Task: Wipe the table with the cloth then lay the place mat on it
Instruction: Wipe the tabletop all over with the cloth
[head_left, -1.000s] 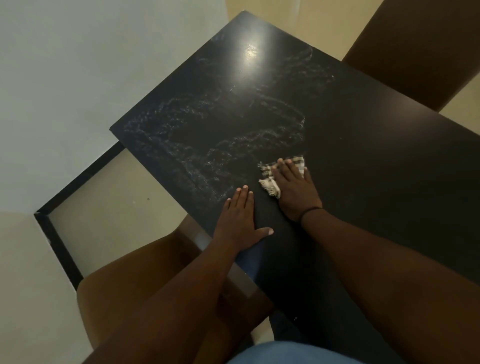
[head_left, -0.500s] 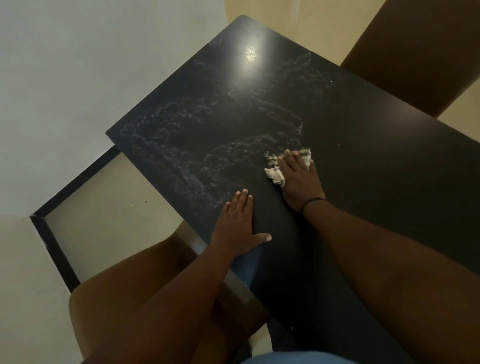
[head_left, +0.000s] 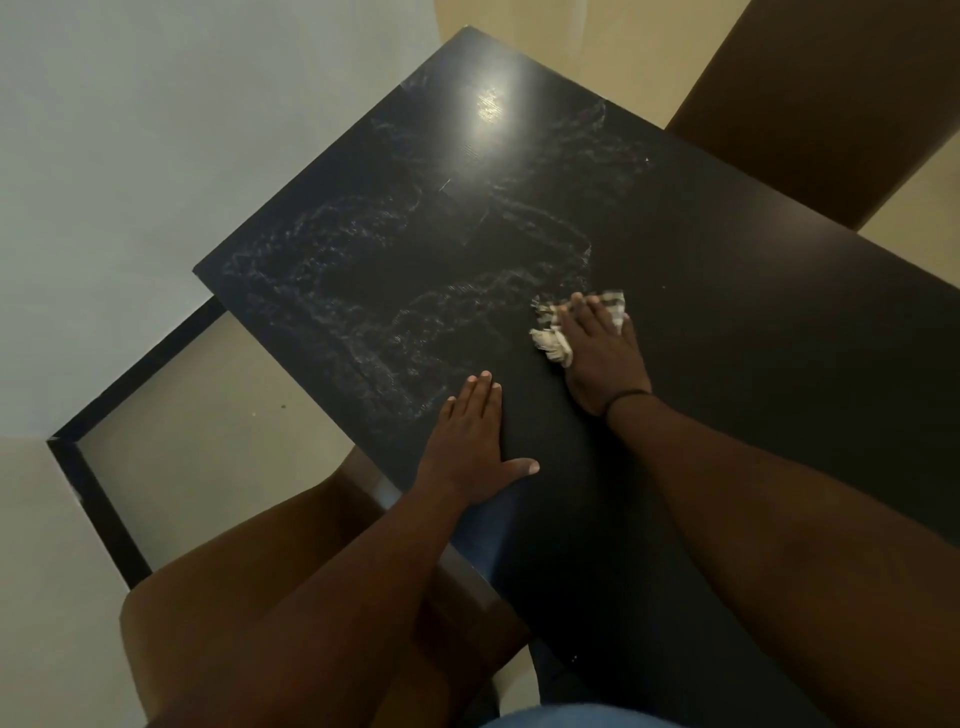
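Big black worktop (head_left: 727, 322) takes up most of the shot, with whitish streaky smears across its far left half. Left hand (head_left: 470, 441) lies flat on it near the front edge, fingers straight. Right hand (head_left: 602, 353) presses flat on a small checked cloth (head_left: 553, 343), fringe poking out left of the fingers.

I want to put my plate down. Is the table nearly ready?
Not yet. The far left of the black glossy table shows streaky wipe marks, so that part looks wiped. The right hand presses the checked fringed cloth flat mid-table, while the left hand rests flat. No place mat is in view, so laying it is left.
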